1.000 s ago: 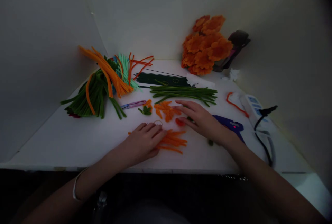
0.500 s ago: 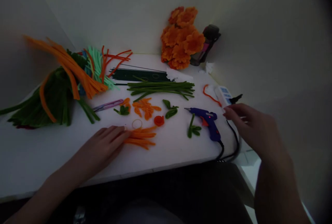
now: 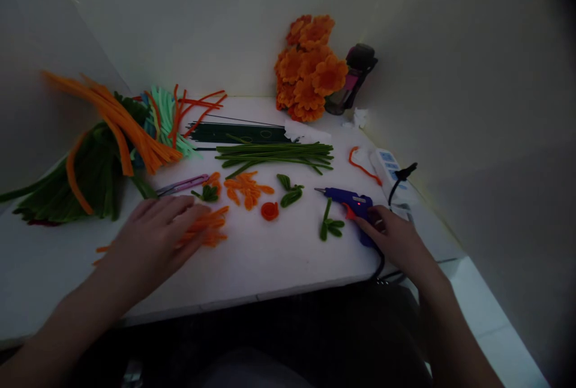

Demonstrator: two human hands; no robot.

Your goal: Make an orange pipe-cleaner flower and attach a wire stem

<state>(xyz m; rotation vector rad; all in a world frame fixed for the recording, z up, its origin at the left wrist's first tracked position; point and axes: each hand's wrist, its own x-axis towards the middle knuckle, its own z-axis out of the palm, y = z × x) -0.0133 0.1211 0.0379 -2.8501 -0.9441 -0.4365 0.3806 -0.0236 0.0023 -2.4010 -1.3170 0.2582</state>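
Note:
My left hand [image 3: 155,232] lies flat, fingers stretched out, over a small pile of short orange pipe-cleaner pieces [image 3: 209,227] near the white table's front. On the right, my right hand [image 3: 393,241] rests on the handle of a blue glue gun [image 3: 348,200] that lies on the table with its red light on; the fingers touch the handle and curl around it. Between the hands lie a rolled orange coil [image 3: 270,210] and two green leaf shapes [image 3: 330,224] [image 3: 290,191].
Long orange, green and mint pipe cleaners [image 3: 112,136] are heaped at the left. Green stems [image 3: 276,154], scissors [image 3: 182,185], cut orange bits [image 3: 247,187], an orange flower bunch [image 3: 310,67] and a power strip [image 3: 389,166] with a black cable lie further back.
My right hand came in from beyond the table's right edge and settled on the glue gun's handle. My left hand slid left over the orange pieces, dragging them. The view shifted slightly.

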